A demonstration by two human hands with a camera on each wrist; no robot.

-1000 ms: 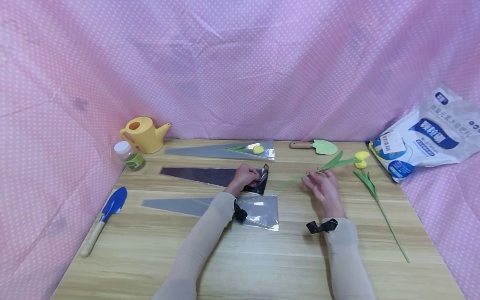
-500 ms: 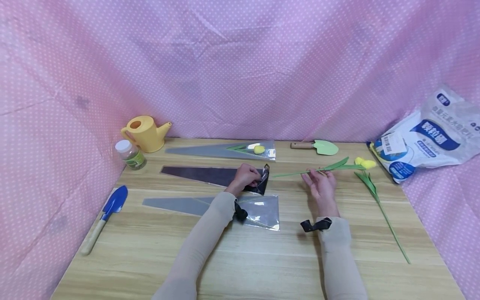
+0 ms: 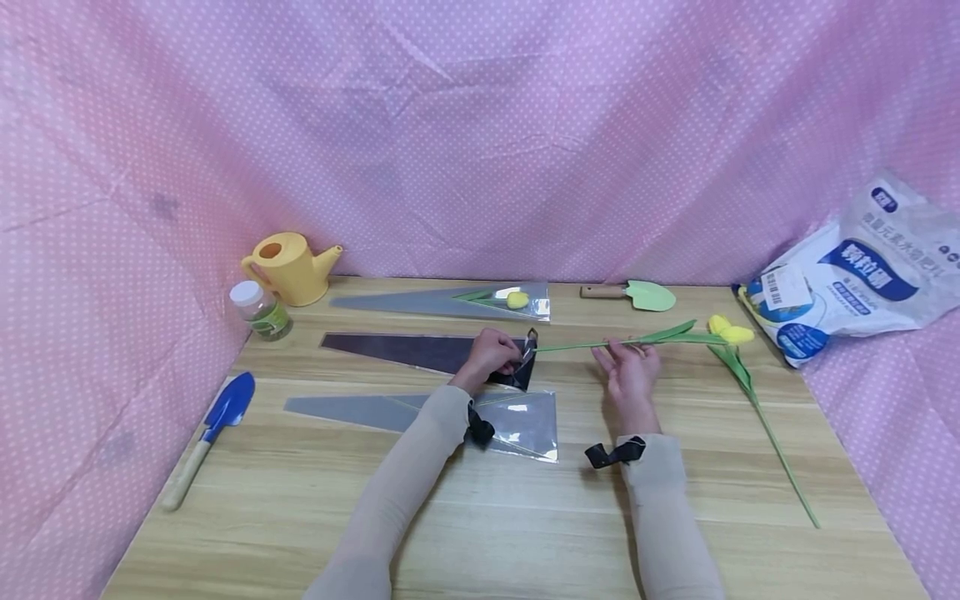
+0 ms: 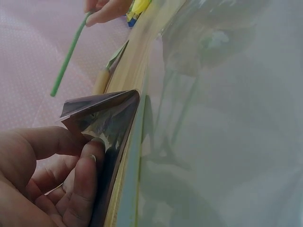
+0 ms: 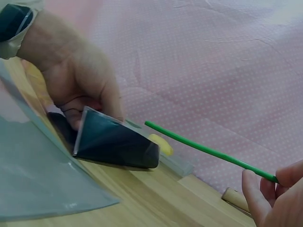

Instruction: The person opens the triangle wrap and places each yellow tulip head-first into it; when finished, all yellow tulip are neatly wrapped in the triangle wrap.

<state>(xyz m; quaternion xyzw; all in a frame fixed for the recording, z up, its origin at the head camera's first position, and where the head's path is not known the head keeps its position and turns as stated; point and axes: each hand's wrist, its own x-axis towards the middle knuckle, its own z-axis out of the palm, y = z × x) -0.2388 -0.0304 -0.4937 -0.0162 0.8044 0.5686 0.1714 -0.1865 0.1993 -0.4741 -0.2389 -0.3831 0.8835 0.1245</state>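
Head view: you've got three sleeves on the counter (image 3: 495, 533): one black sleeve (image 3: 397, 350), a rear grey sleeve (image 3: 405, 302) and a front grey sleeve (image 3: 513, 423). Three yellow tulips: the held tulip (image 3: 663, 337), the bagged tulip (image 3: 516, 300) in the rear grey sleeve, and the loose tulip (image 3: 742, 377) at your right. Two trowels, a blue trowel (image 3: 219, 429) and a green trowel (image 3: 649, 295); one watering can (image 3: 292, 268), one jar (image 3: 260, 310), one white bag (image 3: 855, 267). Your left hand (image 3: 492, 353) is at the black sleeve's wide end, your right hand (image 3: 633, 375) under the held tulip, whose stem end looks level with the mouth.

Left wrist view: your left fingers pinch the black sleeve's film, the mouth lifted and gaping; head view hardly shows that. Stem end is near the mouth, apart from it.

Right wrist view: your right fingers pinch the stem; its bare tip sits in the air, clear of the black sleeve.
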